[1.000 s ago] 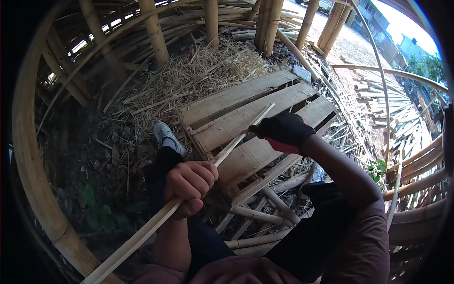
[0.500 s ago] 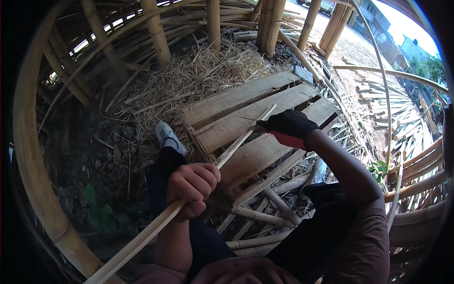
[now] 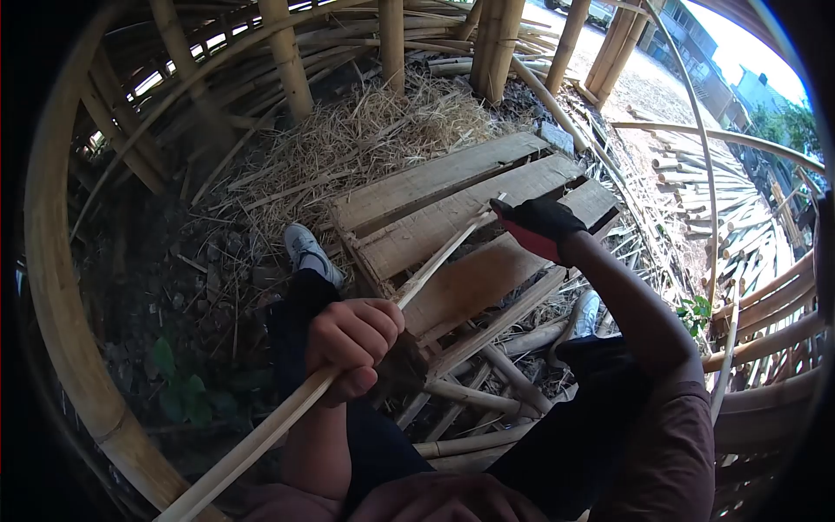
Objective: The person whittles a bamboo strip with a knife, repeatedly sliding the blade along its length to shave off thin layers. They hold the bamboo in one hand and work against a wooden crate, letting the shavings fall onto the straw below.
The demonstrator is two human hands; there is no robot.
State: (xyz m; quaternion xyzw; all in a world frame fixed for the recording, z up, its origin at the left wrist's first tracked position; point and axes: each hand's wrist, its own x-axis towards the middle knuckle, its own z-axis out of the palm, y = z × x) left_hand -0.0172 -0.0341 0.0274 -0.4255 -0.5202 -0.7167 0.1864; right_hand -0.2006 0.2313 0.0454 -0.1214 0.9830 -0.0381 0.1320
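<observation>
A long, pale bamboo strip runs diagonally from the lower left toward the wooden slats. My bare left hand is wrapped tightly around it near the middle. My right hand, in a black and red glove, is closed at the strip's far end. Whatever the glove holds is hidden; I cannot make it out. Beneath the strip's far half stands a low slatted wooden platform, its boards separated by gaps.
Shavings are heaped behind the platform. A curved bamboo pole arches along the left, and upright bamboo posts stand at the back. Cut bamboo poles lie stacked at right. My shoe rests left of the platform.
My right hand has shifted slightly right and up, toward the strip's far tip. A thin sliver that stuck out by the glove no longer shows. My left hand stays in place.
</observation>
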